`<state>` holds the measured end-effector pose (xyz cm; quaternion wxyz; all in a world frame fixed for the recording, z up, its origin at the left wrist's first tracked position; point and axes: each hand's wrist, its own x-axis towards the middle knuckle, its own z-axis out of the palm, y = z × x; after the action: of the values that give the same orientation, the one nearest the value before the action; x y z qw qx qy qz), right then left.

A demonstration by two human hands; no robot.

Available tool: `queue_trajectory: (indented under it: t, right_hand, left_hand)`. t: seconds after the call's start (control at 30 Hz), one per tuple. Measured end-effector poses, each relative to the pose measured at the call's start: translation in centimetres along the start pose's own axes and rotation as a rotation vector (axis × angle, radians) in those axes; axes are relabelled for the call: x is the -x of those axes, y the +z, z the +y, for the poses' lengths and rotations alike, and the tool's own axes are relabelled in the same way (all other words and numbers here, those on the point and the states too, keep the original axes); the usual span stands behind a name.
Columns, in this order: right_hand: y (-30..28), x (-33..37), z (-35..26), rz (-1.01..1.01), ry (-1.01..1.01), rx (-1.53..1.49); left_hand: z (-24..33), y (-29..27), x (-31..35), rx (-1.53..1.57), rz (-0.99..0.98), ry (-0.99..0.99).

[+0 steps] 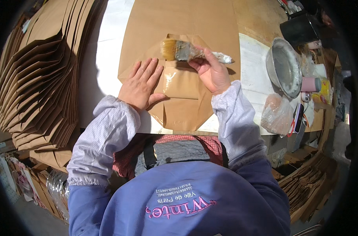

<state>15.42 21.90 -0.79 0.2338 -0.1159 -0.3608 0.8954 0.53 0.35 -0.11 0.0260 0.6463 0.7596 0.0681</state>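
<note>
A large brown paper bag [181, 17] lies flat on the table in front of me, its folded bottom toward me. Glossy wet streaks show on the folded flap [181, 84]. My left hand [141, 84] rests flat on the left side of the fold, fingers spread and holding nothing. In my right hand [212, 70] is a wide paste brush [183, 50], gripped by its wrapped handle. Its yellowish bristles point left, over the far part of the fold. Whether the bristles touch the paper I cannot tell.
Stacked folded brown paper bags [37, 78] fan out at the left. A metal basin [271, 67] with whitish residue stands at the right. Near it are a clear plastic bag [279, 114], a pink cup [310, 84], red-handled scissors [292, 126] and a black container [299, 29].
</note>
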Motion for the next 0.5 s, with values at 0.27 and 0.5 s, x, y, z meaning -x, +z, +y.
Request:
queue_trajectory:
  t: [0.27, 0.5]
  right_hand:
    - [1.4, 12.0, -4.3, -0.046, 0.57, 0.715]
    - [4.3, 13.6, -7.2, -0.639, -0.249, 1.788]
  left_hand:
    - [0.1, -0.1, -0.9, -0.015, 0.049, -0.002]
    - [0.3, 0.0, -1.1, -0.071, 0.063, -0.018]
